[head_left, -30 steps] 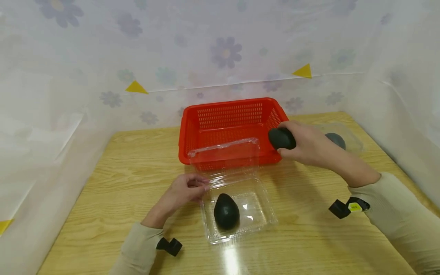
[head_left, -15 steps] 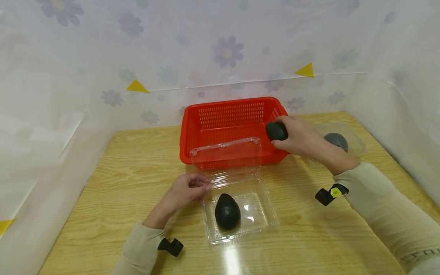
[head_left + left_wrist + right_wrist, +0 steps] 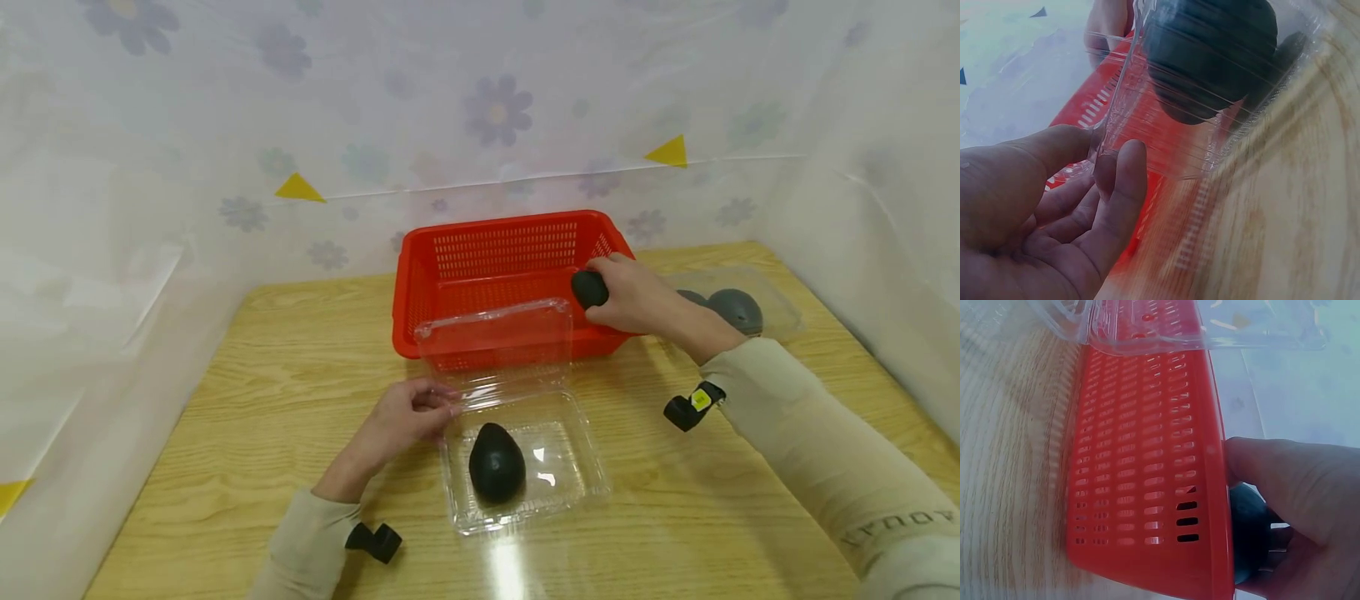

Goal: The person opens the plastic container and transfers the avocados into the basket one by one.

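At the red basket (image 3: 408, 292), right end, our right hand (image 3: 632, 292), arm extended, grips one dark ovoid (image 3: 589, 289). Our left hand (image 3: 408, 412) pinches the open clear container (image 3: 555, 454) by its edge; second ovoid (image 3: 497, 464) inside.

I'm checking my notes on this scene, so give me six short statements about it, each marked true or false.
1. The right hand holds a dark egg-shaped object at the red basket. True.
2. The left hand pinches the edge of the near clear container. True.
3. That container is closed. False: its lid stands open.
4. Two objects lie in the near clear container. False: only one, a dark teardrop-shaped piece.
5. The red basket is nearer the person than that container. False: it stands beyond it.
6. Two yellow triangles show on the far backdrop. True.
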The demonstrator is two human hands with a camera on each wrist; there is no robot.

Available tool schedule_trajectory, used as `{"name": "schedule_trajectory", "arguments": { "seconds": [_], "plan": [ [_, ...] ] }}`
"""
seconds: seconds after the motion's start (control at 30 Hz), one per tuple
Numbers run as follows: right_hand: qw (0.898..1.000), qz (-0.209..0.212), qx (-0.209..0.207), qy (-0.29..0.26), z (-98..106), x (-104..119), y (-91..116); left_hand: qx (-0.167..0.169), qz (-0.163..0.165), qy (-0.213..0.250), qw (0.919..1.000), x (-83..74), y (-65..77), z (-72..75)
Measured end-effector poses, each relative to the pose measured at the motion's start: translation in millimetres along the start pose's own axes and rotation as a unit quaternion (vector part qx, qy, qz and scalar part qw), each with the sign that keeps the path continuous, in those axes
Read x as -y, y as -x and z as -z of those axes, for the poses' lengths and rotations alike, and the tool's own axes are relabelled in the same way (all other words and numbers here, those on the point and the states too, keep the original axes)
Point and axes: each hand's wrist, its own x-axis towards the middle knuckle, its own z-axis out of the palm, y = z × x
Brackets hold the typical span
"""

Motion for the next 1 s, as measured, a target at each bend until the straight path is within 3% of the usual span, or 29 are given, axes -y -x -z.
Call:
{"name": "schedule_trajectory", "arguments": {
  "seconds": [0.17,0.53,0.7,1.0],
  "plan": [
    [1.000,-0.009,0.019,0.009,-0.2,2.2,-8.4,0.001,-0.002,0.007,1.0000,0.2,-0.1,0.6],
    [0.993,0.009,0.109,-0.037,-4.2,-1.9,-28.6,-0.002,0.004,0.011,0.9999,-0.8,0.6,-0.5],
    [0.990,0.032,0.136,-0.022,-8.7,-2.8,-30.8,0.000,0.005,0.013,0.9999,1.1,0.1,-1.5],
    [0.980,0.023,0.199,-0.015,-9.4,-2.1,-28.3,0.008,0.004,0.018,0.9998,0.7,0.3,-1.5]
  ]
}}
